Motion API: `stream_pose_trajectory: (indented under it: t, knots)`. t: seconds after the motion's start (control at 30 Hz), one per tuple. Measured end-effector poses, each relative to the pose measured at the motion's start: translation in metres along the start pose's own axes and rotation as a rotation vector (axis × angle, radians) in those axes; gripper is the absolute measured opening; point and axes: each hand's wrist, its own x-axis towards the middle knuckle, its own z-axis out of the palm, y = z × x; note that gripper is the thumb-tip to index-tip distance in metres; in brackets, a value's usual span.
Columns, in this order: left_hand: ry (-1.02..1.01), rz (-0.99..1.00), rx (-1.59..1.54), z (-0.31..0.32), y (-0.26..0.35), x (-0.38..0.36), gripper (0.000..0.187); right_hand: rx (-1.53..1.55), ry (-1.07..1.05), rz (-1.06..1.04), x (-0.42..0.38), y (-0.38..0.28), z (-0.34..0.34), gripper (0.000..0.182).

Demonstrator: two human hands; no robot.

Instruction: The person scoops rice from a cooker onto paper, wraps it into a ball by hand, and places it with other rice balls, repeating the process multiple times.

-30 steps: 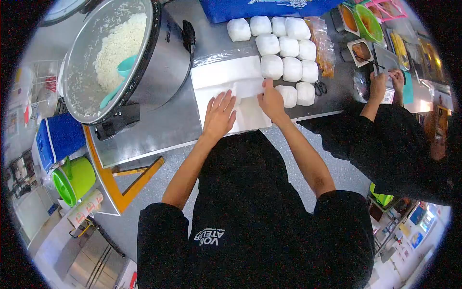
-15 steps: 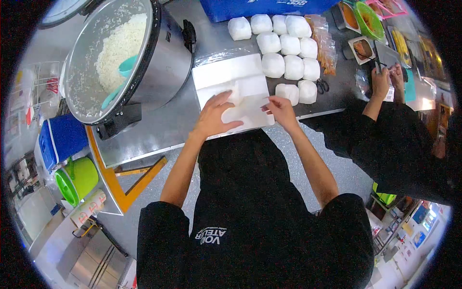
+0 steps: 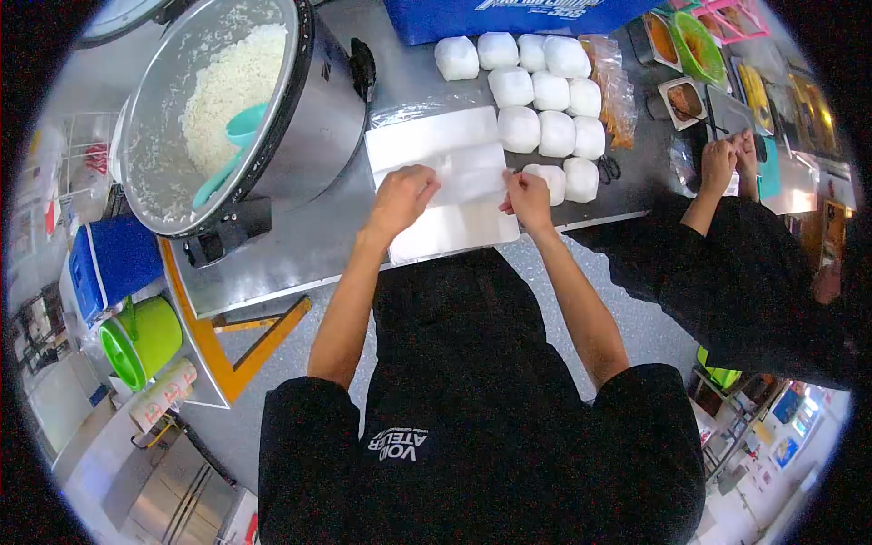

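Note:
White wrapping paper point(image 3: 445, 232) lies on the counter's front edge, with creases and a raised or folded band across its middle. My left hand point(image 3: 404, 202) is closed at the paper's left side, fingertips pinching the band's edge. On the opposite side, my right hand point(image 3: 530, 202) is closed with thumb and finger pinching the right edge of the same paper. Just beyond the right hand sit several white wrapped bundles point(image 3: 520, 129) in rows. Whether anything lies under the fold cannot be seen.
At left stands a large pot point(image 3: 313, 118) of white rice point(image 3: 238, 86) with a turquoise scoop point(image 3: 245, 124). Behind the bundles are a blue cooler box point(image 3: 509, 20) and orange-brown packets point(image 3: 616, 95). Scissors point(image 3: 609, 169) lie at right, near a co-worker's hands point(image 3: 719, 163).
My left hand has gone from spread fingers over the paper to a pinch at its left side. The paper's near portion now lies flat and bare, with the band farther back.

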Motion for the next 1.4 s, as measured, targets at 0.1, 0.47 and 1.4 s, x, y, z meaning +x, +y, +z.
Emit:
stream_pose_trajectory:
  t: [0.1,0.47,1.4]
  knots:
    - [-0.048,-0.194,-0.182,-0.006,-0.010,0.009,0.016,-0.066,0.111,-0.055,-0.004,-0.004,-0.002,0.034]
    - [0.165,-0.081,-0.279,0.008,-0.031,0.016,0.012,-0.504,-0.029,-0.685,-0.012,-0.042,0.082,0.012]
    - [-0.230,-0.147,0.470,0.001,-0.043,0.059,0.017,-1.277,-0.030,-0.874,0.048,-0.044,0.089,0.010]
